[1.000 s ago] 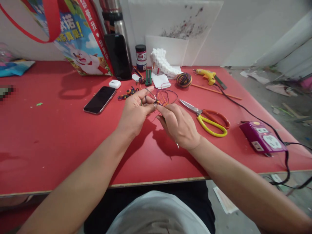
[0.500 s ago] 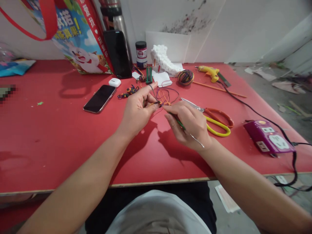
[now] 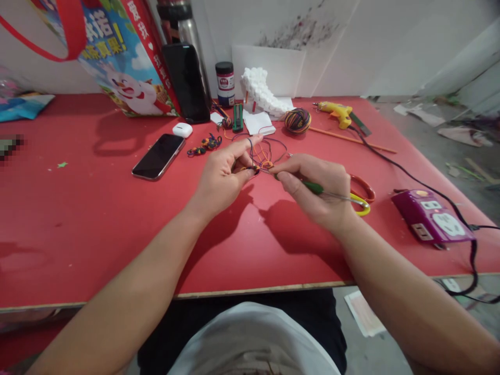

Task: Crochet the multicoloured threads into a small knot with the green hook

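My left hand (image 3: 224, 174) pinches a small piece of multicoloured crochet (image 3: 255, 169), with dark yarn running up over its index finger. My right hand (image 3: 318, 190) is closed round the green grip of a crochet hook (image 3: 314, 187), whose metal end sticks out behind over the wrist. The hook's working tip is at the crochet, too small to make out clearly. Loose loops of orange and purple yarn (image 3: 265, 151) lie just beyond the fingers. Under and behind my right hand are scissors (image 3: 363, 205) with red and yellow handles, their blades mostly hidden.
Beyond my hands lie a yarn ball (image 3: 297, 121), a knotted yarn piece (image 3: 205, 145), a white bumpy object (image 3: 263, 94) and a yellow glue gun (image 3: 336, 112). A phone (image 3: 158, 156) and white earphone case (image 3: 182, 129) are left; a purple power strip (image 3: 432, 216) with cables is right.
My right hand has moved a little to the right, away from my left hand, and the hook has swung flatter. My left hand stays nearly in place, still pinching the crochet.
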`<state>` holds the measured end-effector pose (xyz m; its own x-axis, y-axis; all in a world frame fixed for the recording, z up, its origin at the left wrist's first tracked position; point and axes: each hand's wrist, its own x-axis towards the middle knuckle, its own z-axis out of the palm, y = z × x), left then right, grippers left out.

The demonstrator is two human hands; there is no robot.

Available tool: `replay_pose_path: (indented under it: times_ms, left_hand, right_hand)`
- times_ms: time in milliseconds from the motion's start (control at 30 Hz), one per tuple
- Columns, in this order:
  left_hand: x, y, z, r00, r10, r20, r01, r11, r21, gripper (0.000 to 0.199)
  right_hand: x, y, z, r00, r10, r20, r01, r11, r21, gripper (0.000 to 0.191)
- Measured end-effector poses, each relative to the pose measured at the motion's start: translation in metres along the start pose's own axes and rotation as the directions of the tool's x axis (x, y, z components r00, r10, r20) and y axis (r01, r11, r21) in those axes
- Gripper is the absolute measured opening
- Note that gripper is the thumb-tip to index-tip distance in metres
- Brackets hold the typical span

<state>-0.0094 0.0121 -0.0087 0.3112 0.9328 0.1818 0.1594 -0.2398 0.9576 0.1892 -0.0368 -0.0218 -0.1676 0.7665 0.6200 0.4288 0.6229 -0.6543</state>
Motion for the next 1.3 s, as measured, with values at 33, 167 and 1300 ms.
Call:
replay_pose_path:
  times_ms: [33,167,1300]
  left_hand:
    - [0.0,0.0,0.0,1.0,0.005,0.017,-0.005,1.0,-0.004,0.052]
    - [-0.003,0.002,0.0,0.995,0.011,0.098,-0.009,1.0,-0.024,0.048]
    - [-0.001,-0.002,0.004,0.999,-0.044,-0.015,0.028,0.82,-0.572,0.03]
  right_hand:
    - [0.002,-0.001,-0.003,0.997,0.077,0.007,-0.077,0.996,0.05,0.016]
    - [0.01,0.003,-0.011,0.943,0.325,0.073,-0.328,0.868,0.373,0.016]
    - [0.015,-0.001,0.01,0.878,0.457,0.146,-0.395,0.518,0.759,0.037]
